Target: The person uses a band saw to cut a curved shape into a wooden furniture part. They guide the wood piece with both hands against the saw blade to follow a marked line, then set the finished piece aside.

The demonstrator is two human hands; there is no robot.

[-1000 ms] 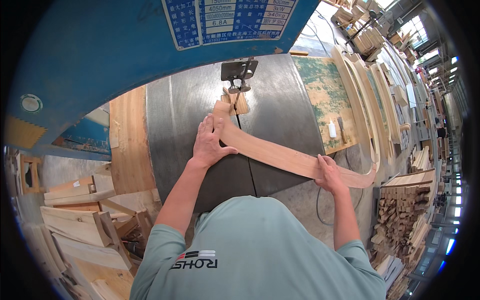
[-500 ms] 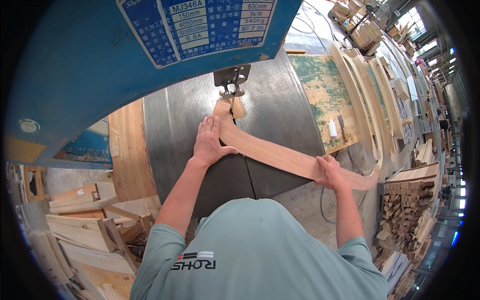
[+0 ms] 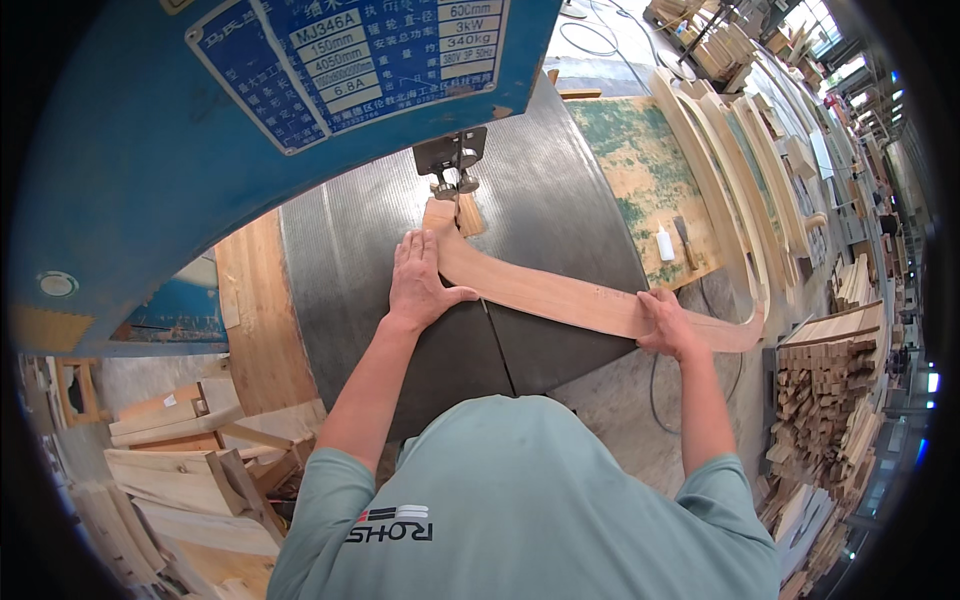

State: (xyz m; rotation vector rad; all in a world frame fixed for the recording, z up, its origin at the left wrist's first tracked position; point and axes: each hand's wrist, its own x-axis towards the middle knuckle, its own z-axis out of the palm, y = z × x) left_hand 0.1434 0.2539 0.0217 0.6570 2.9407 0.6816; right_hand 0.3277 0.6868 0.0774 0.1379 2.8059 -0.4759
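A long curved wooden board [image 3: 555, 297] lies slantwise on the dark metal saw table [image 3: 350, 230]. Its far left end meets the narrow band saw blade, just under the metal blade guide [image 3: 450, 165]. My left hand [image 3: 420, 283] lies flat against the board's left edge, fingers stretched out and thumb along its near side; it is open. Farther right, my right hand [image 3: 672, 322] is closed round the board where it overhangs the table. The board's right end curls away past that hand. A small wood piece [image 3: 470, 215] sits beside the blade.
The blue saw body [image 3: 150, 130] arches over the upper left. A worn green board [image 3: 640, 165] beyond the table bears a white bottle [image 3: 665, 243] and a flat-bladed tool [image 3: 686, 243]. Curved timbers [image 3: 705, 170] stand behind it. Stacked wood [image 3: 820, 395] is at right, and wooden parts [image 3: 180, 470] at lower left.
The board's right end has swung away from me, with my right hand moving the same way on it. My left hand keeps its place at the board's left end. The view has shifted slightly.
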